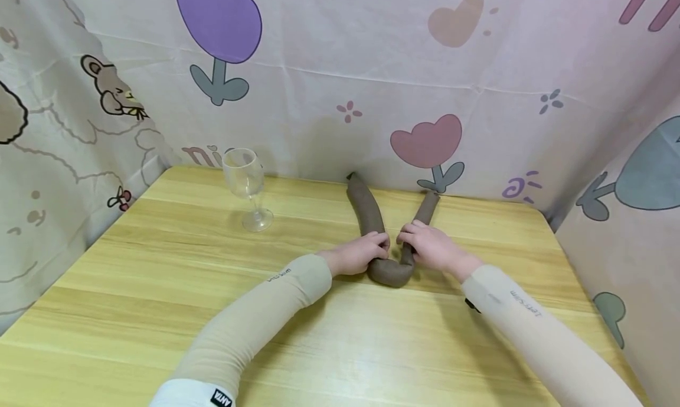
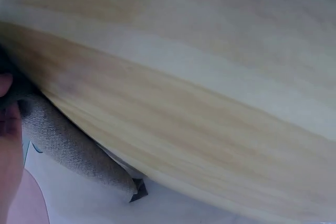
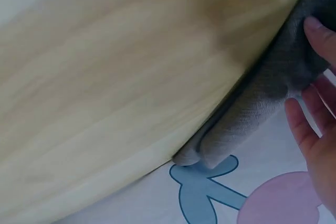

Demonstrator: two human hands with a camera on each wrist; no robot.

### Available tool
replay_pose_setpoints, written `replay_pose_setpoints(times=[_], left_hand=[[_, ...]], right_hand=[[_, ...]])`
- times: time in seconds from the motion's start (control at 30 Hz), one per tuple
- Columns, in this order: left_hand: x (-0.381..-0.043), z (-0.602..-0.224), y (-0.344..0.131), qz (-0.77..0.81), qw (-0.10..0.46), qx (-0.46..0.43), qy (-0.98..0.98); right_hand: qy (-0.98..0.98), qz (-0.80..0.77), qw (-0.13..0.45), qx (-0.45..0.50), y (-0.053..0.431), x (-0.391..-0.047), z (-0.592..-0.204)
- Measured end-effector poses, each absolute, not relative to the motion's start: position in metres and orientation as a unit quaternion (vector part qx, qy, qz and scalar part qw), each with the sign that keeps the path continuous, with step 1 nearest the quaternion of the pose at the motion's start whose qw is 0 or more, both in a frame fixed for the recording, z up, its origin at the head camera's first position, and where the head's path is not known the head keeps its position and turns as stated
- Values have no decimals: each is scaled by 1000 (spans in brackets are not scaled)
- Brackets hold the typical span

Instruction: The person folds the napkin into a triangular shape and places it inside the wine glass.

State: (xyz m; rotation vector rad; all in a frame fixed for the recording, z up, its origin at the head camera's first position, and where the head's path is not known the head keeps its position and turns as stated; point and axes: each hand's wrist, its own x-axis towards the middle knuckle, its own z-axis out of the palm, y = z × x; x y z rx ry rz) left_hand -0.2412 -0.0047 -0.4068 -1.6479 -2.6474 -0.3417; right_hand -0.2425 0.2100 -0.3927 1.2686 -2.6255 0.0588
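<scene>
A brown rolled towel (image 1: 392,273) lies on the wooden table, bent into a U with its two ends toward the back edge. My left hand (image 1: 358,254) grips the left limb just above the bend. On the other limb, my right hand (image 1: 430,246) holds the roll between thumb and fingers. The left wrist view shows the thicker end of the towel (image 2: 79,142) running out past the fingers to a dark corner tip. In the right wrist view, layered folds show at the end of the towel (image 3: 247,108), beyond the spread fingertips (image 3: 295,114).
A clear wine glass (image 1: 244,179) stands upright on the table (image 1: 159,265), left of the towel near the back. Behind the table hangs a printed cloth (image 1: 319,52) with tulips and hearts, and similar cloth covers both sides.
</scene>
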Motion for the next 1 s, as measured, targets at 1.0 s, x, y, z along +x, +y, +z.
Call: replay_pose_setpoints(times=[1.0], left_hand=[[-225, -381, -5, -90, -169, -524, -830]], right_hand=[[-923, -24, -18, 382, 200, -248, -378]])
